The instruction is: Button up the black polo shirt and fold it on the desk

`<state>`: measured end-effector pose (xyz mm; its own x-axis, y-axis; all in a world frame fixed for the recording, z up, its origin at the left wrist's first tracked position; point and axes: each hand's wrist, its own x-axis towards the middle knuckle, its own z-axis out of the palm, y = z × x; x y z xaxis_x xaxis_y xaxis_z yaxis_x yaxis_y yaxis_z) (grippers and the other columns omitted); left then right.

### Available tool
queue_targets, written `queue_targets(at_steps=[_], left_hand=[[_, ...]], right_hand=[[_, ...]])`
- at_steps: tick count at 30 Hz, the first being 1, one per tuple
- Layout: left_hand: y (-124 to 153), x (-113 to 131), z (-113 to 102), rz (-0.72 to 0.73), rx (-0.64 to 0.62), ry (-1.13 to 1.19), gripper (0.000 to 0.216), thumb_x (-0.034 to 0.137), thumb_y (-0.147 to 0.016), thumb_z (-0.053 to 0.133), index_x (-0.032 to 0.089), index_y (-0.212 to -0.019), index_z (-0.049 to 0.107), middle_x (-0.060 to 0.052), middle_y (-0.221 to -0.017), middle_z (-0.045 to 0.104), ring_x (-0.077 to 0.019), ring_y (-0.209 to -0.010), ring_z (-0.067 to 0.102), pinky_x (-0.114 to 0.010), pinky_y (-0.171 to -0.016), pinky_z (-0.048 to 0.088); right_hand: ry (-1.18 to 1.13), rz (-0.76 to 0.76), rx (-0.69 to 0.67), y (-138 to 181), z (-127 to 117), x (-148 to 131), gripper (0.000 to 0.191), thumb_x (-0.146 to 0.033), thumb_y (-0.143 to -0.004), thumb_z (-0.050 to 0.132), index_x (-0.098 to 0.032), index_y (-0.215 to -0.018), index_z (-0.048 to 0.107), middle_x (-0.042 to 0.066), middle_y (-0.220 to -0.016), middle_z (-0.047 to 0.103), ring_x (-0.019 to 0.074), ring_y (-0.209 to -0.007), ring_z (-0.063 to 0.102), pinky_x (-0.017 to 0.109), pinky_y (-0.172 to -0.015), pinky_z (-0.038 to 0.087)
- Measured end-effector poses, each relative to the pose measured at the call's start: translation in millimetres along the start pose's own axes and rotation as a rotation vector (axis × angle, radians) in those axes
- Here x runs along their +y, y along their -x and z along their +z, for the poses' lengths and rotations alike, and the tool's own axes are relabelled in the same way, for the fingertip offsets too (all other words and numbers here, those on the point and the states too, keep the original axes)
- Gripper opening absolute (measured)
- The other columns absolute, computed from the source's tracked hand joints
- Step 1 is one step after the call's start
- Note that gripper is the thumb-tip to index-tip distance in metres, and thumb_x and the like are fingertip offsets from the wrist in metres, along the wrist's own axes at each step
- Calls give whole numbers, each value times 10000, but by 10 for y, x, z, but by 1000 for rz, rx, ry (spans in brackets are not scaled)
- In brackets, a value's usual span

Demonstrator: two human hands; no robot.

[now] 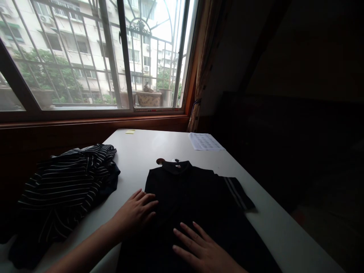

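Observation:
A dark collared shirt (196, 193) lies spread on the white table (142, 148), its collar toward the window. Its sleeve on the right, with two pale stripes near the cuff, is stretched outward; the left sleeve does not show. My left hand (138, 208) rests on the shirt's left edge below the shoulder, fingers extended. Lower down, my right hand (203, 246) lies flat over the shirt's middle with its fingers spread. Neither hand grips the cloth. The shirt's lower part is very dark and runs out of view.
Left on the table sits a heap of striped clothes (68, 182). Beyond the collar are a small brown round object (160, 161), a yellow note (130, 131) and printed sheets (206, 141). A barred window (93, 57) and a curtain (199, 87) stand behind.

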<state>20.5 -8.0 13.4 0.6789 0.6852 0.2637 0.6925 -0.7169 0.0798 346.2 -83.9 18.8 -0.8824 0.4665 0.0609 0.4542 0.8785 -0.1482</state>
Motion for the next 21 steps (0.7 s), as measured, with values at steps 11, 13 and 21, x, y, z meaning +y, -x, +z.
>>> queue_targets(at_steps=[11, 13, 21], left_hand=[[-921, -542, 435, -318, -110, -68, 554, 465, -1019, 372, 188, -1498, 394, -136, -1580, 318, -317, -1478, 248, -590, -1172, 212], [-1014, -591, 465, -329, -103, -67, 553, 467, -1018, 361, 195, -1499, 393, -142, -1580, 318, -341, -1475, 247, -630, -1154, 209], [-1296, -708, 605, -364, -83, -58, 490, 513, -997, 386, 302, -1427, 491, -86, -1573, 351, -361, -1460, 260, -636, -1154, 190]], right_hand=[[-7, 10, 36, 1, -1, -12, 608, -427, -1007, 455, -352, -1556, 206, 42, -1583, 241, 278, -1461, 259, 522, -1165, 292], [-4, 8, 18, 2, 11, -5, 611, -432, -1006, 452, -343, -1558, 207, 47, -1585, 236, 287, -1461, 255, 535, -1160, 292], [-22, 25, 8, -2, 39, 17, 595, -427, -1008, 451, -356, -1553, 223, 41, -1588, 236, 289, -1463, 249, 545, -1160, 282]])
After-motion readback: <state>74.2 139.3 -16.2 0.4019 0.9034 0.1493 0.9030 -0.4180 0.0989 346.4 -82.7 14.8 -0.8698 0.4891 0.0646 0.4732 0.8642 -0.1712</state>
